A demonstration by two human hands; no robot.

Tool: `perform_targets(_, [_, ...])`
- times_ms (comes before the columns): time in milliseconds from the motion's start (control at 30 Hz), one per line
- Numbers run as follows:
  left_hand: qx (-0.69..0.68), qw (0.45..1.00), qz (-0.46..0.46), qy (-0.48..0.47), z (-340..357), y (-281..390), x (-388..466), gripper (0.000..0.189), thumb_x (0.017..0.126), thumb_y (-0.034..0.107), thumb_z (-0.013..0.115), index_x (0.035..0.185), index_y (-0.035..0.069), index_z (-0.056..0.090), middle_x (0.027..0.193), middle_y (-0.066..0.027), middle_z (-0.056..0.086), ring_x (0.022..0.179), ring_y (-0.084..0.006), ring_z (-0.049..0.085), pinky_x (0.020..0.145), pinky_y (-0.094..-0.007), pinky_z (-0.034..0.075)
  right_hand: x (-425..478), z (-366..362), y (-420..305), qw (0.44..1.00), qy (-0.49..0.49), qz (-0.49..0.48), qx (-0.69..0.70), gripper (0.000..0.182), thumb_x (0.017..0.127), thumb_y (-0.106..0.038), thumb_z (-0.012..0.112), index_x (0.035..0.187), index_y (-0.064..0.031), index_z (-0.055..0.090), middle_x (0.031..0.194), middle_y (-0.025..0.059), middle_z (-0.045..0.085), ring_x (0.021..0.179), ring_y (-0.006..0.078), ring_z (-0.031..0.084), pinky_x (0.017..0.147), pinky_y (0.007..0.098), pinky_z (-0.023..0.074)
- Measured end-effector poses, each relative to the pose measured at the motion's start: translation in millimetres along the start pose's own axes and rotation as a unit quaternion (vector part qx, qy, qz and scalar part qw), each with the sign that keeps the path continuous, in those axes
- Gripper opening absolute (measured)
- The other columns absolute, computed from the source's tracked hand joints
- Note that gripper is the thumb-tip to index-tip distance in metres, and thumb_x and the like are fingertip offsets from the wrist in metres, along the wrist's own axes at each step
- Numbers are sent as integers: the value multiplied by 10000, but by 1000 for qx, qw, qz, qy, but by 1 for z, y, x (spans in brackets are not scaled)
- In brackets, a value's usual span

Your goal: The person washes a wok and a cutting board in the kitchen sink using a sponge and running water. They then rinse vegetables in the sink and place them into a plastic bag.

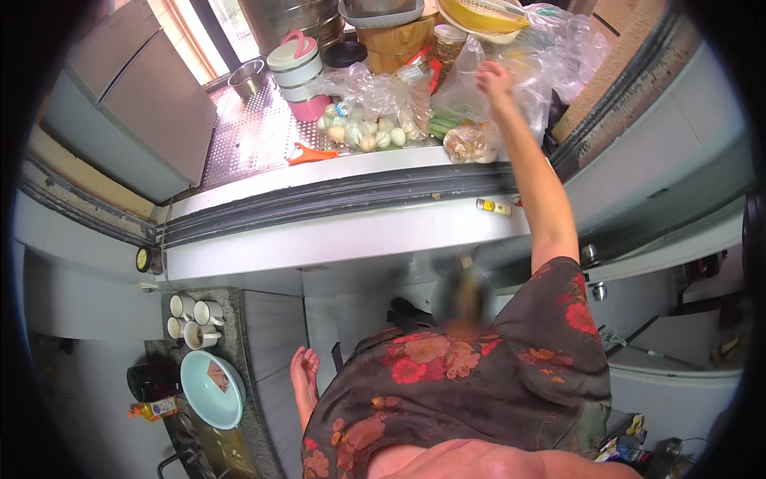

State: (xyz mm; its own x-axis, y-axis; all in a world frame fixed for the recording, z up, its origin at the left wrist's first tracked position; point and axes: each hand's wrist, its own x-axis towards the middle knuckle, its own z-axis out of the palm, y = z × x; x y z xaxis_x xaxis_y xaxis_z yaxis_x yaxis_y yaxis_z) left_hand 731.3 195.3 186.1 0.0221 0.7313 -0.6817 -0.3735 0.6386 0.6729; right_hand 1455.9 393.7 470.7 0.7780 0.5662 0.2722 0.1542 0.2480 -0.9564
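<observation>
My right hand point(495, 81) reaches over the ledge at the top right, against a clear plastic bag point(529, 66); whether its fingers pinch the film is hard to tell. Below it lie a bag with green vegetables point(443, 123) and a small knotted bag of food point(470, 143). Left of these, a clear bag holds several eggs point(366, 135). An orange-handled peeler point(312, 154) rests near the ledge's edge. My left hand point(305, 371) hangs low beside my body, fingers loosely apart and holding nothing, to the right of the stone counter point(236, 335).
A pink and white stacked food carrier point(297, 78), a steel pot point(246, 79) and a wooden bucket point(392, 45) stand on the ledge. On the lower left counter are several white mugs point(208, 313), a light blue basin point(206, 413) and a yellow bottle point(157, 408).
</observation>
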Motion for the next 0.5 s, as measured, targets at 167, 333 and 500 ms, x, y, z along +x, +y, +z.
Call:
perform_targets(167, [-26,999,19,27,21,-9,-2,309,930,209,479,1194,51,510,1056,-124,611,887,-211,605,762,-332,510,62,-80,26,995,64,30,-66,347,820,-100,556,1150,5,529,960,105,587,826,176,583,680,280,480])
perform_targets(333, [-17,999,-4,38,53,-9,2,308,936,211,472,1196,49,503,1049,-116,613,883,-203,602,771,-325,506,60,-80,16,995,-65,75,-11,376,822,-179,565,1135,30,554,945,100,614,775,164,579,684,291,480])
perform_targets(500, [-22,1000,5,14,68,-5,11,314,943,220,462,1201,44,498,1051,-111,612,894,-203,599,792,-325,497,30,-47,-27,869,-231,-100,-426,482,844,-373,583,1106,31,571,1008,169,644,878,263,626,764,360,489])
